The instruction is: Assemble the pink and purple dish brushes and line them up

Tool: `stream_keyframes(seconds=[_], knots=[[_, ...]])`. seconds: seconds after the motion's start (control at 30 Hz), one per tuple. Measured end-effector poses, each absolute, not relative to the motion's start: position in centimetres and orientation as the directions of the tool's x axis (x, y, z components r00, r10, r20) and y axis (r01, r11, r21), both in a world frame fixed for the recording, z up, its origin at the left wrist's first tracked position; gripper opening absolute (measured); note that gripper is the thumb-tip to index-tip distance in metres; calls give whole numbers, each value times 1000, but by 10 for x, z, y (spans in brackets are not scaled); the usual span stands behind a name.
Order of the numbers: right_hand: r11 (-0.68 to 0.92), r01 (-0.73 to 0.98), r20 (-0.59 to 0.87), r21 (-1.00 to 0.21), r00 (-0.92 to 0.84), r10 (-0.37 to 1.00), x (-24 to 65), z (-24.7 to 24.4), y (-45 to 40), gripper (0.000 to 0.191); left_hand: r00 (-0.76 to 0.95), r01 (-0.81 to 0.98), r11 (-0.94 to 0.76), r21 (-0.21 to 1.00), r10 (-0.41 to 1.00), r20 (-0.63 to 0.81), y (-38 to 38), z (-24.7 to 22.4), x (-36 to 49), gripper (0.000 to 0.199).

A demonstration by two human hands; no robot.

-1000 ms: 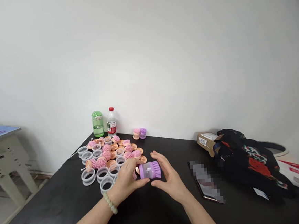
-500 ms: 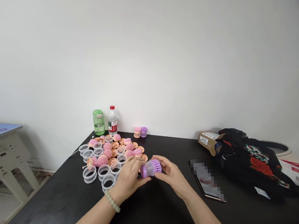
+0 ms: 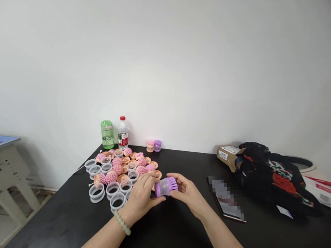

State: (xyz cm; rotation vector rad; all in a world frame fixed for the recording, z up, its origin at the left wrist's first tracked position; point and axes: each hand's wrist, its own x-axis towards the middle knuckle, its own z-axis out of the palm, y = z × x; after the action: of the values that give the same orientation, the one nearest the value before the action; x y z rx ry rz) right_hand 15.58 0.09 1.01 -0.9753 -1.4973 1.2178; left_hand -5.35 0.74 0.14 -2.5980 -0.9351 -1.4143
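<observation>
The purple-and-clear scrub brush is held between both hands over the black table, just right of the grouped parts. Its long axis runs nearly left to right, with the right end tilted slightly up and toward the far side. The purple bristles point right, and the purple end cap points left. The clear cylindrical body lies between them.

Grip: both hands are closed on the brush. The left hand curves over the left end, with its fingers at the end cap. The right hand cups the bristle end, with its fingers reaching over the top. A pale green beaded bracelet encircles the left wrist.

Immediately left and far of the left hand lie pink spiked brush heads, peach round bases and clear plastic rings, arranged in a loose cluster. A green bottle and a water bottle stand upright at the far edge. To their right stand a pink brush and a purple brush, paired as a small group. To the right of the hands lie a pixelated phone, a cardboard parcel and a black floral bag.
</observation>
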Motion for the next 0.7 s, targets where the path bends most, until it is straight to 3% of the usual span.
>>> stream_keyframes(seconds=[0.07,0.17,0.33,0.43,0.57,0.63,0.7], knots=[[198,12,188,-980,-251,950,156,10,0,59,401,515,-820,251,489,775,8,1,-54,52],[201,56,180,-978,-258,949,157,13,-1,46,391,498,-801,332,549,739,6,4,-54,45],[318,94,282,-943,-282,917,163,19,-3,49,383,400,-624,671,779,497,3,20,-53,28],[437,60,391,-897,-351,851,162,20,-6,45,441,231,-499,836,819,367,1,27,-53,27],[545,5,503,-839,-377,778,161,19,-9,35,583,-73,-135,988,798,152,-1,31,-54,28],[566,-19,542,-824,-315,779,165,19,-8,34,653,-205,73,976,753,81,-1,31,-55,30],[549,12,530,-836,-241,813,173,20,-3,39,684,-313,163,936,722,103,2,30,-57,33]])
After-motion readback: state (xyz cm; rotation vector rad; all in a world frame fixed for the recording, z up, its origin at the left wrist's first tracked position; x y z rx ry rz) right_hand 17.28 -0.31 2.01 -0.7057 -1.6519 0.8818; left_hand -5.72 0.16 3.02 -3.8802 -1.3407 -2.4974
